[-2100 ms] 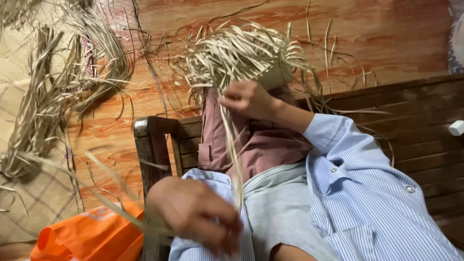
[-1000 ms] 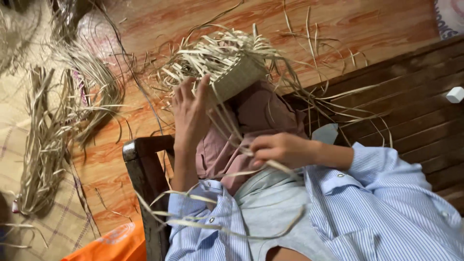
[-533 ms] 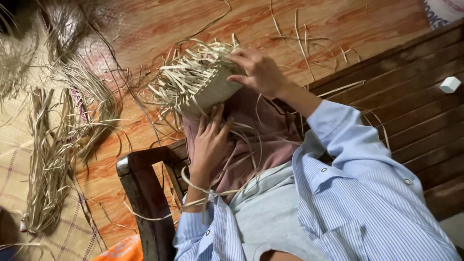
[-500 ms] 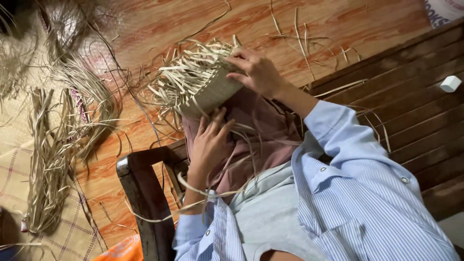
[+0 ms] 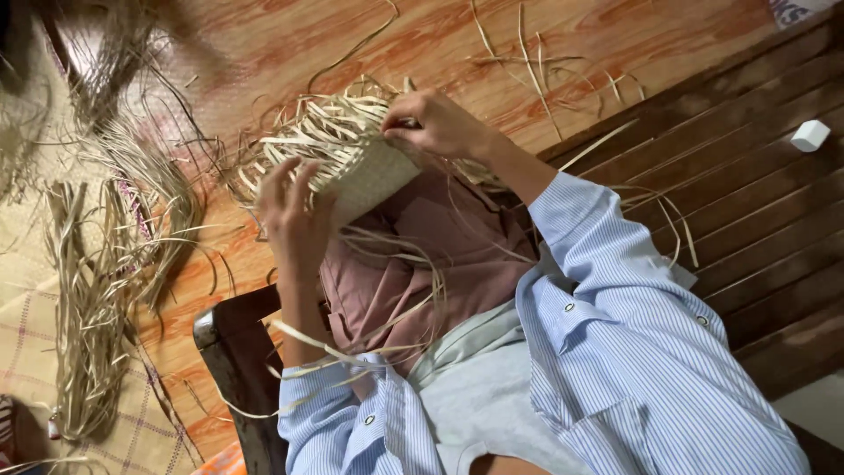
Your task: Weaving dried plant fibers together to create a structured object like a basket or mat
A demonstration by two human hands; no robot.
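From the head view, an orange-brown wooden floor (image 5: 264, 53) fills the top, with a dark slatted bench (image 5: 756, 202) along its right edge and a checked mat (image 5: 53, 352) at the lower left. Bundles of dry straw strips (image 5: 88, 308) lie on the mat's edge. A small white block (image 5: 810, 135) sits on the bench slats. Over the lap, the left hand (image 5: 294, 220) grips the woven straw piece (image 5: 365, 171) from below, fingers curled; the right hand (image 5: 440, 123) pinches a strip at its top edge.
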